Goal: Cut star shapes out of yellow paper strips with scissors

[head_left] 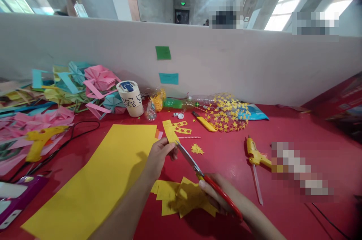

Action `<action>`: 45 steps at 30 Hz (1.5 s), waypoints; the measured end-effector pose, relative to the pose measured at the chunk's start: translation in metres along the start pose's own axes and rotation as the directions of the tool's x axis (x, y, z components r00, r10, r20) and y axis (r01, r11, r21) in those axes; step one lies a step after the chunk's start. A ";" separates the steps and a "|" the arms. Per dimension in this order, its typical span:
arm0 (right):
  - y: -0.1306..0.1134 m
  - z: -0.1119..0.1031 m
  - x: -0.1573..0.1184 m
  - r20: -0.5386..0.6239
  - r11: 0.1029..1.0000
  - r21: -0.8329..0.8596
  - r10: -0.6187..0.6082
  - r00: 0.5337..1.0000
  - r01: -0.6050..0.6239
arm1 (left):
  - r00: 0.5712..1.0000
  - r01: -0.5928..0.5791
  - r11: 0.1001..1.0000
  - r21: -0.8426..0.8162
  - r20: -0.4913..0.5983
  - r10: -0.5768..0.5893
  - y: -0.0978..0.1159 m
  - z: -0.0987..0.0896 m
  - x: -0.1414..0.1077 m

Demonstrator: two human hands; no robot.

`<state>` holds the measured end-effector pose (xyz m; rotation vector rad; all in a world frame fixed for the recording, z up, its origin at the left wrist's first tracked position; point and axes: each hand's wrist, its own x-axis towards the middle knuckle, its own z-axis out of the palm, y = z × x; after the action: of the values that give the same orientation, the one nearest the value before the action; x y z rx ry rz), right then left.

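Note:
My left hand (pixel 160 156) pinches the lower end of a yellow paper strip (pixel 169 130), held upright above the red table. In my right hand (pixel 217 191) are red-handled scissors (pixel 190 159), their tips touching or very near the strip's lower edge beside my left fingers. Whether the blades are parted is hard to tell. Below the scissors lies a pile of cut yellow paper pieces (pixel 172 193), partly covered by my right hand. A small heap of yellow paper stars (pixel 197 149) sits just beyond the blades. Strips with star-shaped holes (pixel 183 130) lie behind the held strip.
A large yellow sheet (pixel 113 168) covers the left of the table. Glue guns lie at left (pixel 39 142) and right (pixel 254 153). A white cup (pixel 131 98), a green bottle (pixel 175 103), a yellow cutter (pixel 206 123) and a star-covered clear bottle (pixel 226 113) stand or lie near the partition (pixel 226 59).

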<state>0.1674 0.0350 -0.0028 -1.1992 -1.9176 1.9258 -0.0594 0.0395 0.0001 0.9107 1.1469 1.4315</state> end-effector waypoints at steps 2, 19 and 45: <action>-0.002 0.000 -0.001 0.002 1.000 0.013 0.007 1.000 -0.007 | 1.000 0.004 1.000 0.005 0.002 -0.004 0.000 -0.001 0.000; -0.011 -0.002 -0.003 -0.004 0.998 0.004 0.069 0.998 -0.069 | 0.997 0.078 0.996 0.049 0.008 -0.079 0.008 -0.007 0.002; -0.004 -0.005 -0.001 0.033 0.997 0.034 0.064 0.997 -0.065 | 0.996 0.092 0.995 0.036 0.014 -0.093 0.004 -0.009 0.002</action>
<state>0.1691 0.0389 0.0022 -1.2434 -1.8744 2.0138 -0.0688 0.0399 0.0015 0.8808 1.1912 1.3308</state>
